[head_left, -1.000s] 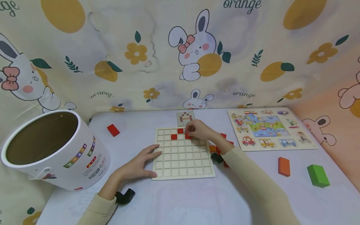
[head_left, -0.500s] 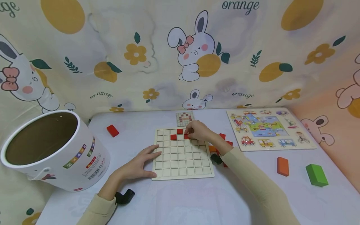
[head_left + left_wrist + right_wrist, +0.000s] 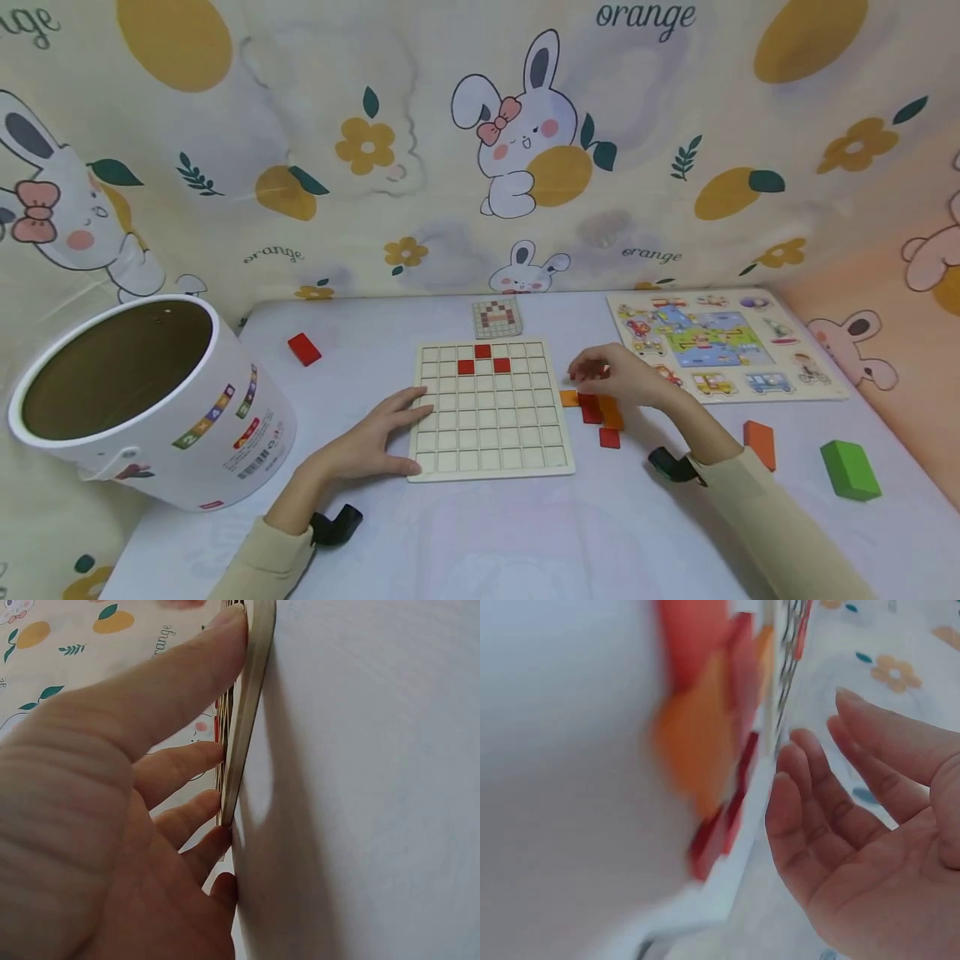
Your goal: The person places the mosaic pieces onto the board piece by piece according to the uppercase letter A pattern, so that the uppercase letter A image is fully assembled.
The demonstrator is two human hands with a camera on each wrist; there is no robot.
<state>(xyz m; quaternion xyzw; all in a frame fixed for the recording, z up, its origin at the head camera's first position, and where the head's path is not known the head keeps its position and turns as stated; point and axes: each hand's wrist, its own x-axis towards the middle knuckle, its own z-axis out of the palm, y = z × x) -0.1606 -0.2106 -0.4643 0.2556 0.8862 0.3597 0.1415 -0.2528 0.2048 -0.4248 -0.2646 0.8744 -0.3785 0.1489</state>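
Note:
A wooden grid board [image 3: 491, 429] lies on the table with three red square tiles in its upper rows, one of them a red tile [image 3: 502, 365] right of centre. My left hand [image 3: 371, 437] rests along the board's left edge, fingers spread, thumb at the near corner; the left wrist view shows the thumb [image 3: 180, 682] against the board's side. Over a small pile of red and orange tiles [image 3: 591, 408] right of the board hovers my right hand [image 3: 618, 375]. Its fingers are loosely bent with nothing between them, as the right wrist view shows. Part of the pile is hidden beneath it.
A small pattern card [image 3: 497, 318] lies behind the board. At left stands a white bucket [image 3: 247, 425], with a red block [image 3: 304, 349] beyond it. To the right are a vehicle picture puzzle [image 3: 720, 383], an orange block [image 3: 760, 444] and a green block [image 3: 850, 470].
My right hand has let go of the red tile in the board's second row and moved right, over the tile pile. The left hand has stayed at the board's edge.

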